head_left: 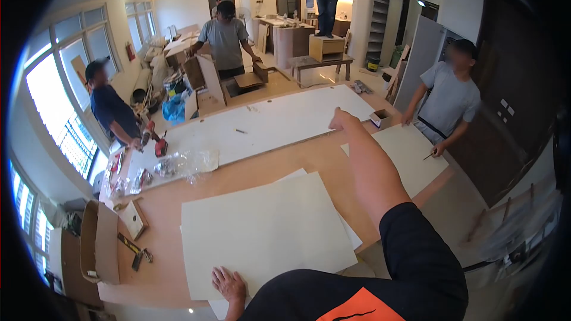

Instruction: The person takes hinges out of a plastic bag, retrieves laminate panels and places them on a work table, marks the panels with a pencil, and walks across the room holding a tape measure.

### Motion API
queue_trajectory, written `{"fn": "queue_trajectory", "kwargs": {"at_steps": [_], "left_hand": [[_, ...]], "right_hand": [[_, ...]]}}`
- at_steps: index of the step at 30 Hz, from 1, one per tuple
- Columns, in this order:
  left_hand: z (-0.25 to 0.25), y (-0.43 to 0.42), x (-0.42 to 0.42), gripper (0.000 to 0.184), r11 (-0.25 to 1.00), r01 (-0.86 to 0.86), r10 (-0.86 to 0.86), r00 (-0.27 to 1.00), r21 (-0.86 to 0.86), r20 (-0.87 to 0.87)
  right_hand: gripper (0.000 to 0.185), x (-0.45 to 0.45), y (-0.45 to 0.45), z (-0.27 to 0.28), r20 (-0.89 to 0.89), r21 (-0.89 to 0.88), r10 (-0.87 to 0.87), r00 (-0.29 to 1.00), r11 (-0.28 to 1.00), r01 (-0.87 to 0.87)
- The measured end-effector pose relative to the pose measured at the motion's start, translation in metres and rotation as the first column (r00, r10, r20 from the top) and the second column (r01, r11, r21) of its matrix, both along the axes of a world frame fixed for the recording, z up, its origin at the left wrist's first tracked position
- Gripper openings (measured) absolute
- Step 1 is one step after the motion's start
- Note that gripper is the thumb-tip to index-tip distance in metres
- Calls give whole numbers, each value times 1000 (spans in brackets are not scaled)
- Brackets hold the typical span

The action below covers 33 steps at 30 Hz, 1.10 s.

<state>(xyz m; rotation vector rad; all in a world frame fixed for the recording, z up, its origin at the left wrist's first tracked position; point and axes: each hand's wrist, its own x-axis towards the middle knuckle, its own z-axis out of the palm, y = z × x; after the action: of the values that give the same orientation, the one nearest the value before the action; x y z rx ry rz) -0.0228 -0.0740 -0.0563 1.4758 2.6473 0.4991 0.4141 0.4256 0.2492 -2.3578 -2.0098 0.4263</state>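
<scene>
I've got the top cream sheet (262,226) overlapping others on the near side of the brown tabletop (327,157), my left hand (229,285) flat on it, fingers slightly spread! My right hand (341,120) reaches out over the long white panel (267,126); one finger looks extended, the others I can't tell. Left of the sheets lies a square (135,251); far right, a co-worker (452,92) stands beside another pale sheet (404,151).

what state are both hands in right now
Left hand: open, resting on the pale sheet.
Right hand: outstretched; whether open or closed cannot be told.
</scene>
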Motion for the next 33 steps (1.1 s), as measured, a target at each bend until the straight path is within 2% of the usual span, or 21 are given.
{"fn": "queue_trajectory", "kwargs": {"at_steps": [1,5,9,16,25,28,33], "left_hand": [[0,0,0,66,1000,1,-1,1000,-5,8],[6,1,2,66,999,-6,8,999,-39,50],[6,0,3,67,999,1,0,999,-47,39],[-4,2,0,66,998,3,-2,1000,-58,13],[3,1,1,67,997,-10,13,999,-76,34],[2,1,1,67,997,-7,9,999,-71,36],[1,1,0,66,996,-8,10,1000,-89,23]], "right_hand": [[96,11,-11,14,6,-28,-30,1000,999,30],[98,78,-11,24,38,75,-155,987,985,152],[94,137,-13,45,70,42,-242,968,970,239],[91,158,-49,50,49,115,-333,942,938,326],[93,170,-39,43,87,115,-284,955,955,274],[64,164,-46,49,26,121,-312,950,944,307],[66,163,-47,51,36,91,-278,960,958,274]]}}
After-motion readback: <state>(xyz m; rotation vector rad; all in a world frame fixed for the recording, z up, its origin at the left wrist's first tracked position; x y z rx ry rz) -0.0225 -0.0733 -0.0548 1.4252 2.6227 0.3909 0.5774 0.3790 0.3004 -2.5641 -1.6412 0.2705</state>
